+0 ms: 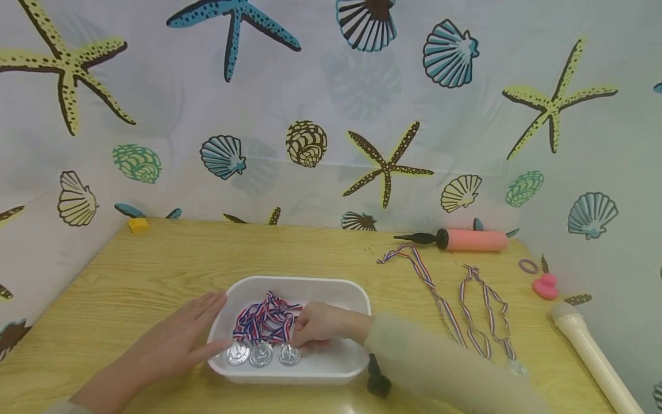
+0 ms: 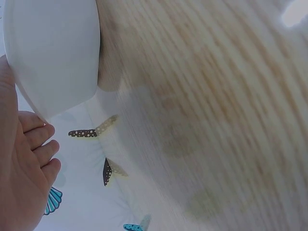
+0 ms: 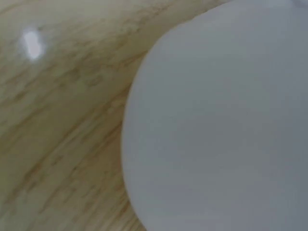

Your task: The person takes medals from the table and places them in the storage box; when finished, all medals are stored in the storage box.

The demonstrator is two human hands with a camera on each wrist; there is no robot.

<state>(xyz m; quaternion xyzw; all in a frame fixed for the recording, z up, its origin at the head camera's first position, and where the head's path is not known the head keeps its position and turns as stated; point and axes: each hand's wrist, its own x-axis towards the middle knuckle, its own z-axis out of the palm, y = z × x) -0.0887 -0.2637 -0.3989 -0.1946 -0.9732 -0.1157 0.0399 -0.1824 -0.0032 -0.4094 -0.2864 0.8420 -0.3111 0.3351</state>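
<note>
A white tray (image 1: pixel 305 280) sits on the wooden table (image 1: pixel 155 270) and holds three silver medals (image 1: pixel 261 354) with a tangle of red, white and blue ribbons (image 1: pixel 264 319). My left hand (image 1: pixel 204 328) lies flat, its straight fingers touching the tray's left rim. My right hand (image 1: pixel 310 333) reaches into the tray with curled fingers and pinches the rightmost medal (image 1: pixel 289 355) at its top. The left wrist view has the tray's outer wall (image 2: pixel 53 53) beside my open palm (image 2: pixel 26 178). In the right wrist view only the tray wall (image 3: pixel 221 125) and table (image 3: pixel 62 110) appear.
Two more ribboned medals (image 1: pixel 429 284) (image 1: pixel 488 313) lie stretched out right of the tray. Behind them is a pink hand pump (image 1: pixel 473 240). A purple ring (image 1: pixel 528 266), pink toy (image 1: pixel 545 286) and cream recorder (image 1: pixel 595 356) line the right edge. A yellow block (image 1: pixel 138 225) sits far left.
</note>
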